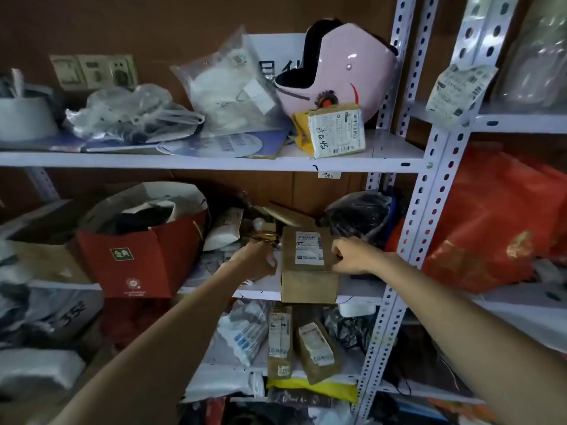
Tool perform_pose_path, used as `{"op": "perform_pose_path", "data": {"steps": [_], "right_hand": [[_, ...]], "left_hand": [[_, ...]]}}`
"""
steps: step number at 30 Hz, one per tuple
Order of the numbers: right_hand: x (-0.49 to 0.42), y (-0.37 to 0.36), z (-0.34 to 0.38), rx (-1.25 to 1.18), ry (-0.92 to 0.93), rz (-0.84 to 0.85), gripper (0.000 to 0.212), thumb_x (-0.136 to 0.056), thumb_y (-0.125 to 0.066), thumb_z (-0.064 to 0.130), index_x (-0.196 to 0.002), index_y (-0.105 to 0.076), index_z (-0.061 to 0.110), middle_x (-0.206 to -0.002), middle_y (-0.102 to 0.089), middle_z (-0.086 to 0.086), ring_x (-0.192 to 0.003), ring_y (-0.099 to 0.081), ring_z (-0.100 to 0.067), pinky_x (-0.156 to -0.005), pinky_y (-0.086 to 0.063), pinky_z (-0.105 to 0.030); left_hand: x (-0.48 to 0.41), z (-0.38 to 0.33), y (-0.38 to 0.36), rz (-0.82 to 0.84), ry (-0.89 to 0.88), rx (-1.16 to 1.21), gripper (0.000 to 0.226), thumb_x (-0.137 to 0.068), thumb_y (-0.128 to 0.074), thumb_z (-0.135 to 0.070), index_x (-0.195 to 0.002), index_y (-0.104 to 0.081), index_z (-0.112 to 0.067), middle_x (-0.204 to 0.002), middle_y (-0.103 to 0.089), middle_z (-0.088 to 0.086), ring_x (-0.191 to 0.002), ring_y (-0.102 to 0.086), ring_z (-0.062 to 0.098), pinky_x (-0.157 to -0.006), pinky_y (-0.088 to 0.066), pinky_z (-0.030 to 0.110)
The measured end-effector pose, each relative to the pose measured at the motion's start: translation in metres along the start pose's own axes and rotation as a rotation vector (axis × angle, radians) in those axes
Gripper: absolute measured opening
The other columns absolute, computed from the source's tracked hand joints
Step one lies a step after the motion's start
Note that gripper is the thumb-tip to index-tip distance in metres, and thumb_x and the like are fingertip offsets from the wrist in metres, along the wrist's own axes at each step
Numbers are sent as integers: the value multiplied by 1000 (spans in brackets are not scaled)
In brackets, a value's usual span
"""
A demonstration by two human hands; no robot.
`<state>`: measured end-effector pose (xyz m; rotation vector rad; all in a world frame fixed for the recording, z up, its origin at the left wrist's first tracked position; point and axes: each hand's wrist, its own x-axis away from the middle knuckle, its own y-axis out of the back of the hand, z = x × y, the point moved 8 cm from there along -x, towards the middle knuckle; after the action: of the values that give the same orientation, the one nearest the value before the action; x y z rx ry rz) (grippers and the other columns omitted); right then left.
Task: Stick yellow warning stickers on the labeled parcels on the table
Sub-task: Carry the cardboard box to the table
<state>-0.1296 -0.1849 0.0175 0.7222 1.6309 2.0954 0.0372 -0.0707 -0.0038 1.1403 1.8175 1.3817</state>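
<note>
Mid shelf (359,289) of white metal rack, not a surface: brown box (306,283) sits at front edge, shipping label (309,248) face up on its top. R hand (352,256) at box's top right edge, grip clamped on it, fingers curled over the edge just beside the label. L hand (256,260) touching box's left side; fingers partly hidden, so can't tell whether that grip is closed on the box or just resting against it. No yellow warning sticker visible on box top or front, none seen in either hand, no sticker sheet in view. Other labelled parcels also bare as far as visible: yellow-wrapped parcel (336,130) on shelf above, two brown parcels (317,348) on shelf below. Judgement: task looks barely started. Hands seem to be fetching or positioning this box, sticking step not yet done. Left to do: sticker on this box, then the rest.
</note>
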Motion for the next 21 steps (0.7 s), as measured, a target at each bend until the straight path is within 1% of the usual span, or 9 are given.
{"op": "perform_pose_path", "data": {"steps": [3, 5, 8, 10, 12, 14, 15, 17, 21], "right_hand": [[-9, -9, -10, -8, -17, -3, 43, -84, -64, 28, -120, -53, 7, -119, -58, -11, -105, -56, -24, -87, -48, -36], [-13, -15, -12, -61, -14, -39, 44, -87, -63, 28, -123, -52, 6, -125, -56, -10, -111, -55, -25, -87, -46, -33], [-19, -22, -18, -145, -13, -203, 48, -91, -60, 38, -125, -48, 6, -131, -53, -11, -119, -52, -27, -94, -46, -36], [-23, -33, -23, -183, -36, -265, 53, -92, -58, 43, -128, -45, 6, -133, -51, -13, -121, -51, -28, -94, -45, -37], [-29, -48, -30, -274, -64, -276, 57, -90, -59, 46, -129, -43, 7, -132, -51, -12, -120, -52, -29, -93, -45, -36], [-32, -60, -38, -470, -101, -267, 60, -88, -61, 48, -131, -42, 10, -131, -52, -9, -118, -54, -26, -93, -47, -36], [-34, -66, -41, -566, -116, -257, 62, -87, -62, 49, -133, -43, 11, -131, -53, -8, -117, -55, -25, -93, -48, -36], [-37, -77, -44, -706, -124, -229, 65, -86, -64, 48, -135, -42, 13, -132, -55, -7, -117, -56, -22, -94, -49, -34], [-43, -96, -46, -942, -129, -178, 74, -86, -65, 45, -147, -29, 24, -137, -51, 0, -117, -54, -16, -90, -44, -26]], "left_hand": [[-8, 0, -7, -28, -1, 61, 24, -82, -70, -21, -106, -68, -16, -107, -71, 7, -102, -66, 24, -81, -52, 32], [-13, 3, -17, -35, 32, 157, 30, -83, -71, -29, -107, -65, -12, -110, -70, 7, -103, -64, 24, -81, -50, 31], [-20, 14, -39, -55, 109, 350, 43, -84, -68, -44, -112, -61, -12, -120, -64, 9, -109, -60, 27, -84, -49, 32], [-23, 18, -54, -61, 150, 420, 50, -85, -63, -49, -121, -57, -15, -127, -61, 11, -113, -59, 29, -84, -48, 32], [-25, 18, -68, -37, 171, 506, 70, -82, -62, -57, -136, -46, -16, -136, -55, 9, -120, -55, 29, -86, -45, 30], [-24, 13, -78, -20, 175, 693, 93, -70, -65, -68, -143, -37, -18, -141, -50, 5, -123, -53, 27, -94, -47, 35], [-25, 10, -82, -28, 165, 775, 92, -70, -68, -66, -143, -38, -19, -139, -52, 5, -121, -55, 25, -96, -48, 39], [-27, 6, -88, -45, 141, 860, 79, -76, -70, -54, -141, -39, -22, -131, -57, 3, -113, -58, 23, -96, -50, 41], [-30, 2, -99, -36, 137, 1008, 77, -66, -70, -53, -135, -40, -36, -120, -64, -1, -105, -63, 19, -94, -52, 42]]}}
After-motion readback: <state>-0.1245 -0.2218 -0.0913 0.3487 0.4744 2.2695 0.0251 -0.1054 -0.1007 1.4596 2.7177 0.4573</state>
